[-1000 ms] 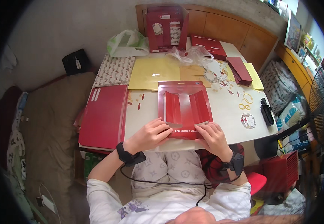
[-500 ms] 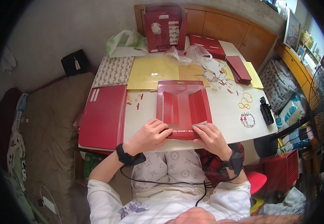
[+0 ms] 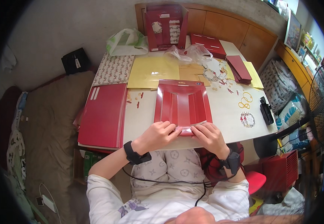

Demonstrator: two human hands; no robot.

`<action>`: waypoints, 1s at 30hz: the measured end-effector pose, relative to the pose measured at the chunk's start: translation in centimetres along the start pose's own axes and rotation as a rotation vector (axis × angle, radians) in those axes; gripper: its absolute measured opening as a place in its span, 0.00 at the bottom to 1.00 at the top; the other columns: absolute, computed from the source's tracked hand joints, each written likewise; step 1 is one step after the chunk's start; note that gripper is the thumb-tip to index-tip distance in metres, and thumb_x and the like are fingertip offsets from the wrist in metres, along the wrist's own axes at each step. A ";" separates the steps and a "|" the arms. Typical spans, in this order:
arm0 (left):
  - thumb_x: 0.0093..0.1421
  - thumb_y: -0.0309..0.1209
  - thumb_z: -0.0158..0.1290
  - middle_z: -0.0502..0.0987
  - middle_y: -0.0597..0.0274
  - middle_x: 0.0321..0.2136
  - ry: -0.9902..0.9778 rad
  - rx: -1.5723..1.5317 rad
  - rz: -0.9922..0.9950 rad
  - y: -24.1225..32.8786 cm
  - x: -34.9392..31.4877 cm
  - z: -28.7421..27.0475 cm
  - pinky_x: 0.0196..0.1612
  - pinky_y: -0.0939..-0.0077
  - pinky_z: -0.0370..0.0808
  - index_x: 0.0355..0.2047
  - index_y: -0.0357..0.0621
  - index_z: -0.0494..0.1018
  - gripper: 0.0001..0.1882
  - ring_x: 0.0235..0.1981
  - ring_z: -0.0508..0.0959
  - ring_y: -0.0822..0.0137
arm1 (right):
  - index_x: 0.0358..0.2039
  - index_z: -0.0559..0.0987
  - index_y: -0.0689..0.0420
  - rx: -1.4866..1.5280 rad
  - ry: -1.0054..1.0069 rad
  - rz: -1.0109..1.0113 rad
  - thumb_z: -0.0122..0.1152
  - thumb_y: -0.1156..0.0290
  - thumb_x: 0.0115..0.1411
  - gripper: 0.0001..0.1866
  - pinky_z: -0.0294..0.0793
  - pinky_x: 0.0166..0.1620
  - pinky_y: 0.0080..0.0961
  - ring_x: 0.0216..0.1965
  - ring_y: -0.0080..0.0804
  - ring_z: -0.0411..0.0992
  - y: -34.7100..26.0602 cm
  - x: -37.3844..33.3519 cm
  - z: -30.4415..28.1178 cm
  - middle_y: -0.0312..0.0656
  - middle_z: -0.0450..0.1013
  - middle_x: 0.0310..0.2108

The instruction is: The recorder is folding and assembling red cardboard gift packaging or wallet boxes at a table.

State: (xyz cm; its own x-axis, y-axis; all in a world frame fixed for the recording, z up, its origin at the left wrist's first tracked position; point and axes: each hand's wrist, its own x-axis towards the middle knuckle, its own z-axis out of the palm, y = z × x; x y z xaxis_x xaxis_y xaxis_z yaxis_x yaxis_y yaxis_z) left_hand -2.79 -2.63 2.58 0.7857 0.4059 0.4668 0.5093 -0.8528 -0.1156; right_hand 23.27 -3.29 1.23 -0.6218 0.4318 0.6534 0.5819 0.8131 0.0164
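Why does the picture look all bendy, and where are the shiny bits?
In the head view, the wide fisheye lens bows the table's near edge and leaves dark corners; also in the head view, small glare spots sit on the yellow sheet, and a pale sheen crosses the red package.

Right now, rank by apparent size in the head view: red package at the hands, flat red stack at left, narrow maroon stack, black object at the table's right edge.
1. Red package and flat red stack: too alike to rank
2. Narrow maroon stack
3. Black object
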 end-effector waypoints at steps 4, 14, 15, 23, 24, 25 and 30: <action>0.51 0.28 0.59 0.75 0.62 0.32 0.070 0.002 0.024 -0.1 -0.2 0.2 0.33 0.73 0.78 0.45 0.41 0.77 0.19 0.30 0.77 0.66 | 0.43 0.81 0.58 -0.015 0.030 -0.014 0.68 0.66 0.52 0.18 0.77 0.42 0.32 0.38 0.33 0.76 0.0 -0.1 0.0 0.37 0.77 0.38; 0.53 0.29 0.56 0.73 0.65 0.27 -0.012 0.165 0.002 1.1 0.4 0.7 0.28 0.76 0.74 0.49 0.40 0.76 0.22 0.28 0.75 0.69 | 0.44 0.82 0.53 0.048 0.076 0.015 0.69 0.65 0.51 0.19 0.76 0.39 0.29 0.36 0.31 0.74 -0.8 0.5 0.8 0.34 0.77 0.37; 0.53 0.29 0.56 0.73 0.65 0.27 -0.011 0.165 0.002 1.1 0.4 0.6 0.28 0.76 0.74 0.49 0.40 0.76 0.22 0.28 0.75 0.69 | 0.44 0.82 0.53 0.051 0.072 0.011 0.69 0.66 0.51 0.18 0.76 0.39 0.29 0.36 0.31 0.74 -0.7 0.5 0.8 0.34 0.77 0.37; 0.53 0.28 0.57 0.71 0.64 0.29 0.037 0.063 0.001 0.8 0.4 0.0 0.30 0.76 0.75 0.52 0.40 0.75 0.23 0.29 0.73 0.69 | 0.45 0.81 0.56 0.142 0.032 0.006 0.68 0.67 0.52 0.18 0.75 0.42 0.31 0.38 0.33 0.74 -0.1 0.1 0.3 0.36 0.77 0.39; 0.53 0.28 0.57 0.71 0.64 0.29 0.037 0.064 0.000 0.6 0.3 -0.1 0.30 0.76 0.75 0.52 0.40 0.75 0.23 0.29 0.73 0.69 | 0.45 0.81 0.57 0.155 0.013 0.014 0.68 0.68 0.53 0.18 0.75 0.44 0.32 0.39 0.34 0.74 0.0 -0.1 0.0 0.37 0.77 0.40; 0.53 0.27 0.56 0.72 0.62 0.31 0.014 0.021 0.009 0.4 0.1 -0.1 0.33 0.74 0.76 0.52 0.39 0.74 0.24 0.31 0.75 0.67 | 0.46 0.81 0.58 0.167 -0.007 0.022 0.67 0.69 0.53 0.19 0.74 0.45 0.32 0.39 0.35 0.74 0.1 -0.2 -0.2 0.38 0.77 0.41; 0.54 0.26 0.55 0.74 0.59 0.37 -0.060 -0.035 0.021 0.1 -1.5 -0.1 0.42 0.70 0.78 0.52 0.36 0.73 0.23 0.38 0.77 0.64 | 0.47 0.80 0.60 0.163 -0.069 0.014 0.66 0.71 0.53 0.20 0.75 0.47 0.34 0.41 0.36 0.75 0.2 -1.0 -0.4 0.40 0.77 0.43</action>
State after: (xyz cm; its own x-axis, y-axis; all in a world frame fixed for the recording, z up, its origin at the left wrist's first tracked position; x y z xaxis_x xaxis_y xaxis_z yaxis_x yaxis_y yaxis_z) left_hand -3.97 -3.41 1.95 0.8162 0.4060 0.4111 0.4808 -0.8718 -0.0934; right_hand 24.20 -3.75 0.92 -0.6523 0.4645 0.5989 0.5015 0.8570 -0.1185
